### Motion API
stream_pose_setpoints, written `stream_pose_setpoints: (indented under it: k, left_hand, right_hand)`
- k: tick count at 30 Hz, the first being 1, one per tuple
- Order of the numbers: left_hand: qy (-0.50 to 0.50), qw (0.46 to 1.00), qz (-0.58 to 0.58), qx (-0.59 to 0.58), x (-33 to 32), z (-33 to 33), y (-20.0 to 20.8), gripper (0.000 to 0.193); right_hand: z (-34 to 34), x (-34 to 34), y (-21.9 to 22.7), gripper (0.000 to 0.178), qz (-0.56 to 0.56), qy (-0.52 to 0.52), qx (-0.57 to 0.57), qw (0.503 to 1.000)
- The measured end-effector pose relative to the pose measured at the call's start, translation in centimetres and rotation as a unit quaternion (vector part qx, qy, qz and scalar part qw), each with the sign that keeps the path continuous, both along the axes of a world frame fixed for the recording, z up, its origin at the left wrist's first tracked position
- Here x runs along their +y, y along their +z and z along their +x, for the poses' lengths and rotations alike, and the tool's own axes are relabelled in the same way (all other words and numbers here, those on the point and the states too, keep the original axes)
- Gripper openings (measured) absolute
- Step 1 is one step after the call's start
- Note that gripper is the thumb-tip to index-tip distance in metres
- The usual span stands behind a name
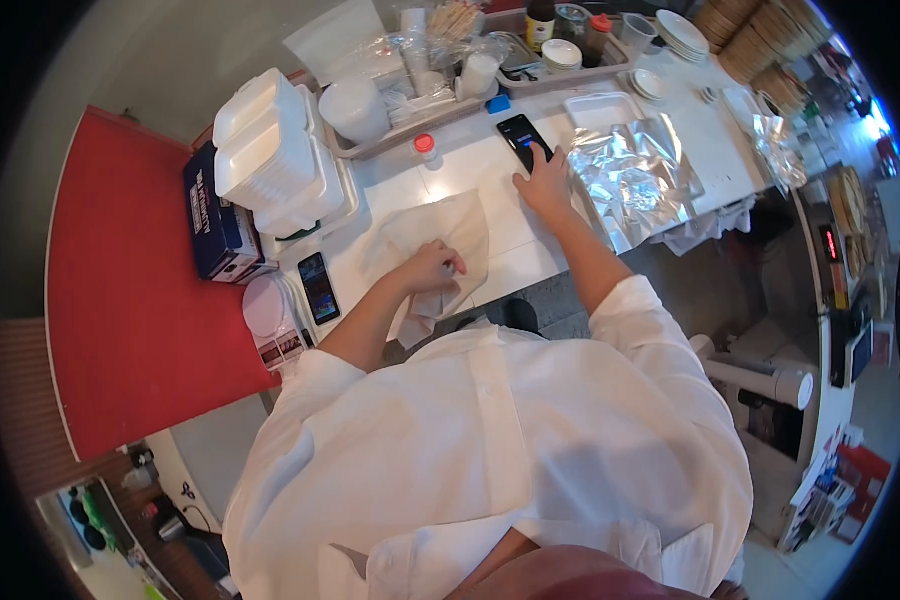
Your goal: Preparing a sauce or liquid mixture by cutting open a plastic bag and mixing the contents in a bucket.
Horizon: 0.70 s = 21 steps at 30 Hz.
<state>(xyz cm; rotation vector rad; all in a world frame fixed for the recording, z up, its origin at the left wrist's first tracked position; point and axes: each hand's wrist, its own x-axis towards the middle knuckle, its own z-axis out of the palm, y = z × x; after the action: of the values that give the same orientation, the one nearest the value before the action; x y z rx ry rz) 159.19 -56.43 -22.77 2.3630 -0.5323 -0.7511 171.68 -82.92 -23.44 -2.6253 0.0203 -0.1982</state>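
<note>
A black smartphone (520, 134) with its screen lit lies on the white table, and my right hand (545, 185) reaches onto it. The fingers of that hand are apart, with fingertips at the phone's near end. My left hand (433, 268) is curled closed over a crumpled whitish cloth or sheet (467, 222) spread near the table's front edge. What its fingers hold, if anything, is hidden. A second smartphone (319, 287), also lit, lies left of my left forearm. Beyond the cloth stands a small container with a red lid (425, 147).
White foam boxes (260, 150) are stacked at left beside a dark blue carton (215, 215) and a round white scale-like device (268, 308). Crumpled foil (638, 175) covers a tray at right. A long bin (390, 140) of cups and bottles lines the back.
</note>
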Motion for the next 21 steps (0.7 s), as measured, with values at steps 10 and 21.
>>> stream_pose_setpoints:
  k: [10, 21]
  left_hand:
    - [0.126, 0.98, -0.124, 0.092, 0.7, -0.2, -0.4, 0.034]
    - [0.13, 0.969, -0.113, 0.177, 0.3, 1.6, 0.6, 0.029]
  right_hand:
    - [1.2, -1.6, -2.4, 0.075, 0.05, 0.003, -0.036, 0.998]
    - [-0.3, -3.6, -2.9, 0.055, 0.051, 0.045, -0.054, 0.996]
